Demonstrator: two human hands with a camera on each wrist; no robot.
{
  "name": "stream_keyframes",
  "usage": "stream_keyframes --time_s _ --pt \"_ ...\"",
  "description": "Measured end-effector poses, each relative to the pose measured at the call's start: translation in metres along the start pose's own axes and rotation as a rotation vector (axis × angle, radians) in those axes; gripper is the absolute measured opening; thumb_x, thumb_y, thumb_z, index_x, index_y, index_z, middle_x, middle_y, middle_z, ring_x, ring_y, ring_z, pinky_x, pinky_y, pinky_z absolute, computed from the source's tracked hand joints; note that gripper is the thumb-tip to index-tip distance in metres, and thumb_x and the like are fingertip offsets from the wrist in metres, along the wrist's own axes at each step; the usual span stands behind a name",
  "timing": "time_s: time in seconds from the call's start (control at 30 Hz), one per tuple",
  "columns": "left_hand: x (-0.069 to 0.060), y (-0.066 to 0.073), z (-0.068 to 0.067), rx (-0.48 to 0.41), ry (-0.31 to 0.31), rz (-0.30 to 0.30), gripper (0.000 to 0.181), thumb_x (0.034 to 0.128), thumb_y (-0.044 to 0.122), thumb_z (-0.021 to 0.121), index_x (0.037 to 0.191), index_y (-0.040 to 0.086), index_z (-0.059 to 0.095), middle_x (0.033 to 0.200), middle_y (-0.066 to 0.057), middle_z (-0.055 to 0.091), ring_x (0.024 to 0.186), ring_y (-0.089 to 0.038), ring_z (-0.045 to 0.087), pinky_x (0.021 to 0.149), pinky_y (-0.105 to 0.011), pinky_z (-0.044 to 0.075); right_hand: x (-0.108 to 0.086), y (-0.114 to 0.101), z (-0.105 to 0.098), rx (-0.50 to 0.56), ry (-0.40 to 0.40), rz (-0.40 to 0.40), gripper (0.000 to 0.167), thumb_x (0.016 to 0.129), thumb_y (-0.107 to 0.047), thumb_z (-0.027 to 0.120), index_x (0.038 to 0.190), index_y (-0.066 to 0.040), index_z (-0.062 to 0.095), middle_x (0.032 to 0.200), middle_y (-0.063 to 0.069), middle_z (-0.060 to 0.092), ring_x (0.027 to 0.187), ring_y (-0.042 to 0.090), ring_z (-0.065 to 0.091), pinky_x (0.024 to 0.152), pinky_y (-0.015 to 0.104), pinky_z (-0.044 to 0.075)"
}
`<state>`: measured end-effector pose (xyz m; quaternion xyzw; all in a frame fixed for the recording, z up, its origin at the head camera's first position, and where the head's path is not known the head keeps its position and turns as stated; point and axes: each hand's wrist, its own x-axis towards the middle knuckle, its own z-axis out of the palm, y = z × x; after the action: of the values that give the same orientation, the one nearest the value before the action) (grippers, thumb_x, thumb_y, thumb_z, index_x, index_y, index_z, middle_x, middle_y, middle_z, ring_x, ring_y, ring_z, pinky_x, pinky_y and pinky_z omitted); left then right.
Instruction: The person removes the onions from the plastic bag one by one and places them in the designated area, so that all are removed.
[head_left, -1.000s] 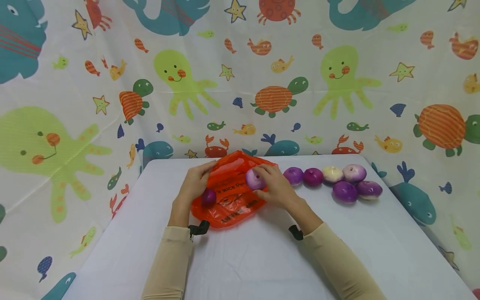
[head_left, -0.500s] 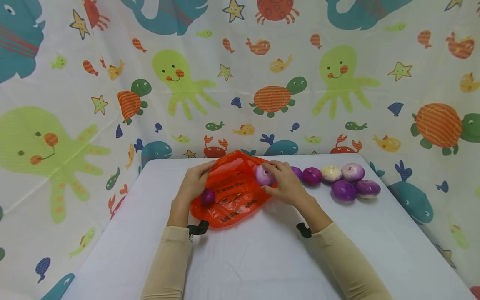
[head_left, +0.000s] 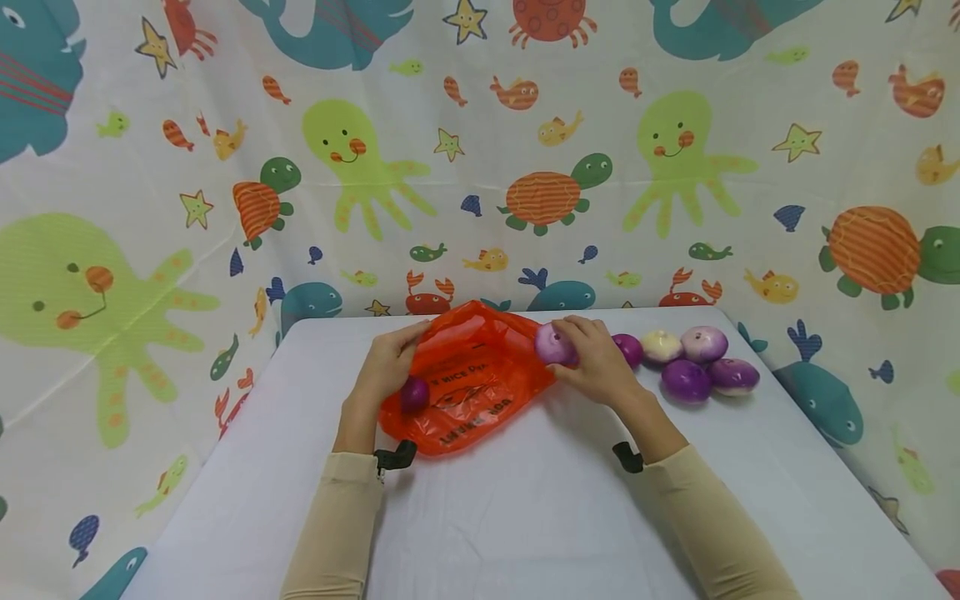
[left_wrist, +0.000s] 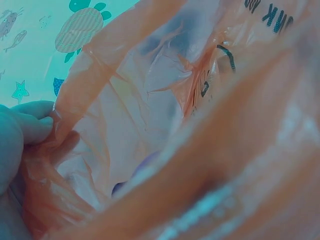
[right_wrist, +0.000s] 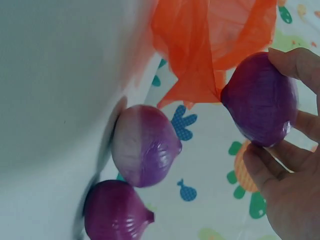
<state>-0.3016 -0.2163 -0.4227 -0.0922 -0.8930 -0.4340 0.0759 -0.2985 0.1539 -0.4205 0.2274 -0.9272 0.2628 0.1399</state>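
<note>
My left hand (head_left: pixel 387 362) pinches the rim of a crinkled orange-red plastic bag (head_left: pixel 457 367), printed with dark lettering, and spreads it; in the left wrist view the thumb and fingers grip the thin film (left_wrist: pixel 95 80). A small dark purple onion (head_left: pixel 415 394) shows at the bag's left side, beside my left wrist. My right hand (head_left: pixel 596 362) holds a glossy purple onion (right_wrist: pixel 262 100) between thumb and fingers, at the bag's right edge. In the right wrist view its pointed tip appears close to the bag (right_wrist: pixel 195 60); whether they touch I cannot tell.
To the right on the white-covered table (head_left: pixel 480 533) lie several more onions, including a dark purple one (head_left: pixel 627 350), a pale one (head_left: pixel 662 347) and a purple one (head_left: pixel 686 382). A sea-animal curtain (head_left: pixel 465 175) hangs behind the table.
My right hand has moved right with the onion, from over the bag's middle to its right edge, now covering an onion of the row. My left hand and the bag have hardly moved.
</note>
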Motion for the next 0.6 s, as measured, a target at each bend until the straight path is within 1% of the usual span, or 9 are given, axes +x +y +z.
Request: stream_keyframes --time_s 0.2,0.33,0.47,0.6 --pt "0.000 -0.002 0.000 0.026 0.012 0.028 0.042 0.1094 0.019 0.053 0.151 0.027 0.057 0.148 -0.006 0.062 0.139 -0.034 0.057 0.114 -0.057 0.046 -0.001 0.006 -0.004 -0.011 -0.011 0.010 0.073 0.086 -0.027 0.085 0.151 -0.017 0.054 0.153 0.012 0.051 0.138 0.035 0.044 0.102 0.060 0.056" --pt "0.000 -0.003 -0.001 0.040 0.026 0.048 0.041 0.1093 0.020 0.053 0.149 0.026 0.059 0.147 -0.006 0.063 0.139 -0.034 0.057 0.114 -0.057 0.046 -0.001 0.009 -0.008 -0.045 -0.020 0.013 0.073 0.085 -0.029 0.085 0.150 -0.018 0.054 0.152 0.012 0.052 0.137 0.035 0.046 0.101 0.061 0.056" --pt "0.000 -0.003 -0.001 0.032 0.020 0.049 0.041 0.1093 0.023 0.054 0.149 0.030 0.059 0.147 -0.005 0.064 0.137 -0.033 0.059 0.112 -0.057 0.048 -0.003 0.012 -0.012 -0.067 -0.019 0.009 0.072 0.084 -0.030 0.085 0.148 -0.017 0.055 0.149 0.014 0.053 0.135 0.036 0.047 0.101 0.061 0.055" --pt "0.000 -0.003 -0.002 0.025 0.011 0.040 0.041 0.1094 0.024 0.054 0.149 0.033 0.059 0.147 -0.004 0.063 0.136 -0.032 0.060 0.111 -0.055 0.050 -0.004 0.014 -0.014 -0.062 -0.033 0.017 0.071 0.084 -0.030 0.085 0.147 -0.016 0.056 0.147 0.015 0.054 0.135 0.037 0.046 0.103 0.062 0.054"
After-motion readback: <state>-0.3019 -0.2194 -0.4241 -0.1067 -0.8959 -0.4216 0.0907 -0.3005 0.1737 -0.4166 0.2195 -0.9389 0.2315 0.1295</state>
